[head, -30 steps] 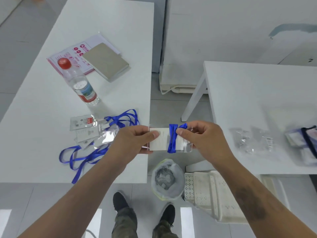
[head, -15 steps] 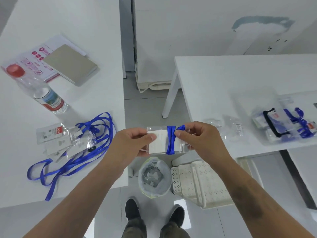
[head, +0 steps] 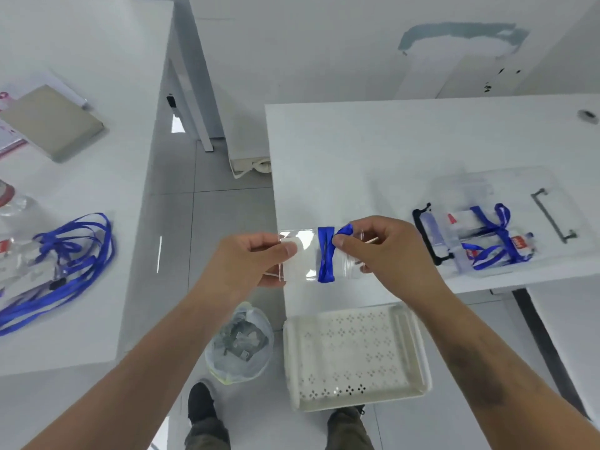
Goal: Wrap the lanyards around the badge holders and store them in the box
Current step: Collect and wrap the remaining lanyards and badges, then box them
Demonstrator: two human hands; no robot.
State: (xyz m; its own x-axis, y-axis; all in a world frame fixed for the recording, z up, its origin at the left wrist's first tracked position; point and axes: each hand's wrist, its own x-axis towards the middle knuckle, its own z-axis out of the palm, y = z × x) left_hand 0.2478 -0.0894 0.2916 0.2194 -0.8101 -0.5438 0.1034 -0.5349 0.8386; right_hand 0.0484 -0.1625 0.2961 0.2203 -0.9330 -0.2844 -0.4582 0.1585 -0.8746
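Hands meet at chest height over the gap between two white worktops, holding a clear badge holder (head: 305, 254) flat between them. The left hand (head: 250, 264) pinches the holder's left edge, thumb on top. The right hand (head: 380, 251) pinches the loose end of a blue lanyard (head: 325, 254), which is wound in a tight band around the holder's middle.

On the right worktop (head: 357, 141), well apart from the hands, sits a clear storage box (head: 493, 222) with dark handles; wrapped badge holders with blue lanyards already lie inside it. On the left worktop (head: 81, 43) lies a heap of unwrapped badge holders and lanyards (head: 61, 254), beside a water bottle (head: 9, 199) and a grey notebook (head: 48, 121). Below, on the floor, stand a lined waste bin (head: 240, 345) and a perforated white tray (head: 354, 355).

Judging from this, the wrap looks close to finished but its end does not appear secured. If the right hand lets go before the end is tucked under the band, the lanyard would likely spring loose. The holder is smooth plastic and hangs over open floor, so a weak pinch could drop it toward the bin or tray.
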